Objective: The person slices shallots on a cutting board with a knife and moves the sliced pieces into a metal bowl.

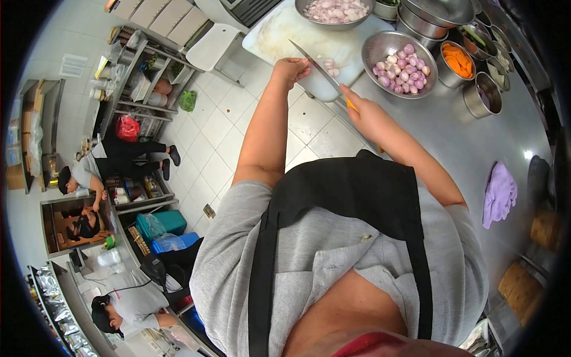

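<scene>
My right hand [370,117] is wrapped round the orange handle of a kitchen knife [322,70]. The blade points up and left across the edge of a white cutting board [267,38]. Close to the blade is my left hand [291,69], its fingers curled together; whatever lies in them is too small to make out. A few cut shallot pieces [331,67] lie on the board, right of the blade. Beside the board stands a perforated metal bowl [372,50] of peeled shallots [404,70]. Another metal bowl [303,13] with paler, cut shallots sits at the board's far side.
On the steel table [443,128] stand a pot of orange carrot pieces [457,61], a metal pot [483,97] and stacked bowls [437,12]. A purple glove [499,193] lies at right. Two co-workers [128,297] are at the left, near shelves and a white chair [214,47].
</scene>
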A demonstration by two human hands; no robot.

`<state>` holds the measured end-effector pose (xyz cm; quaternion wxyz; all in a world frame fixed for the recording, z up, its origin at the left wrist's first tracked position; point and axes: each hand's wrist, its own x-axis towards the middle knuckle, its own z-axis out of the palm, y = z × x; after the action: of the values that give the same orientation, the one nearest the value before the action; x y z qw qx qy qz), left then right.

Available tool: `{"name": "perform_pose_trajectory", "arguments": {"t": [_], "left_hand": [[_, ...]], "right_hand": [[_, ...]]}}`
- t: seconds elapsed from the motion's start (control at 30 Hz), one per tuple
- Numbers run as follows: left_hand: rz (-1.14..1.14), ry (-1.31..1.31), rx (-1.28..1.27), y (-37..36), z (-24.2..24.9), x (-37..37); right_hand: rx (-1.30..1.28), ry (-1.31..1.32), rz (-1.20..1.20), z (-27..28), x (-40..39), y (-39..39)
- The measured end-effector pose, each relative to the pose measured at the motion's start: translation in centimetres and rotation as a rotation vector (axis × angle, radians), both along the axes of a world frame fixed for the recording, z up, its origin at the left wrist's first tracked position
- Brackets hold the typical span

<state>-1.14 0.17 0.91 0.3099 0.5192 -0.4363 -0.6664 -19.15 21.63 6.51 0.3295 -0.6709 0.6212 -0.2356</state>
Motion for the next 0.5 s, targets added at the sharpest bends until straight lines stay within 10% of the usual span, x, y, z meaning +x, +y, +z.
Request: {"name": "perform_pose_trajectory", "arguments": {"t": [0.5], "left_hand": [[-0.019, -0.003, -0.048, 0.5, 0.5, 0.2]], "right_hand": [[-0.017, 0.151, 0.018, -0.5, 1.6, -2.6]]}}
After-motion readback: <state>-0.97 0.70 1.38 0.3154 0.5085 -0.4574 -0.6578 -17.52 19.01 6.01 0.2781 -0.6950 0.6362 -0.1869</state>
